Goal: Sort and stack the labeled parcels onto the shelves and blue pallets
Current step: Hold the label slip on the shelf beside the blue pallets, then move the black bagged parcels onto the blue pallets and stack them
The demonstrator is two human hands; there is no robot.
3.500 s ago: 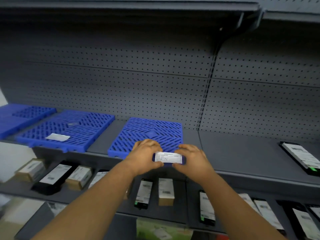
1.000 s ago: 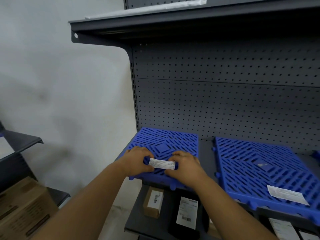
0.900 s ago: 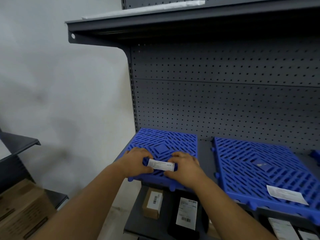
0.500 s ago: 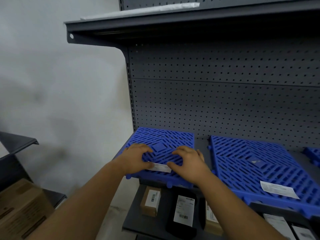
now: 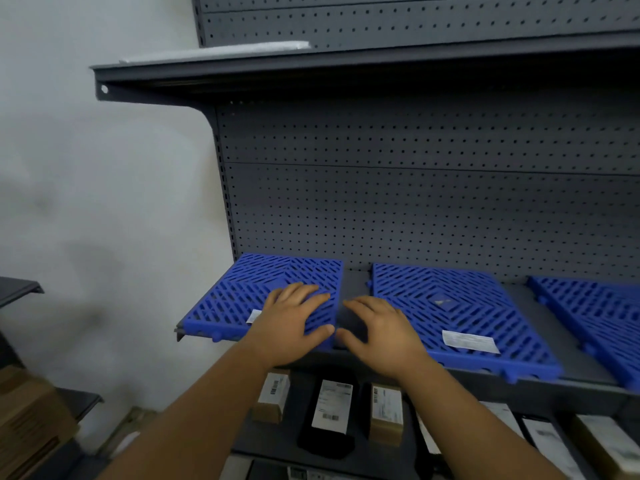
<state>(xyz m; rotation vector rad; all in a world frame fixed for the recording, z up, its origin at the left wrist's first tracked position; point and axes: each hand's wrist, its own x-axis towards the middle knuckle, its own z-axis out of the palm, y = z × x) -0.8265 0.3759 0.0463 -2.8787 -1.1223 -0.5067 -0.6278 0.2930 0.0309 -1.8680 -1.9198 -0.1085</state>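
Note:
Three blue slotted pallets lie side by side on a grey shelf. On the leftmost pallet (image 5: pixel 239 299) a white label (image 5: pixel 254 316) peeks out at its front edge, mostly hidden under my left hand (image 5: pixel 292 323), which lies flat on it with fingers spread. My right hand (image 5: pixel 382 332) hovers open over the gap between this pallet and the middle pallet (image 5: pixel 485 306), holding nothing. A second white label (image 5: pixel 470 341) lies at the front of the middle pallet.
The third pallet (image 5: pixel 599 310) runs off the right edge. The shelf below carries several labelled parcels: a brown box (image 5: pixel 273 396), a black pouch (image 5: pixel 330 414), another brown box (image 5: pixel 386 412). An upper shelf (image 5: pixel 311 71) overhangs. Cardboard boxes (image 5: pixel 31 417) stand at the lower left.
Both hands carried the white label left to the leftmost pallet and laid it at the front edge. The left hand now presses on it; the right hand has let go and moved right.

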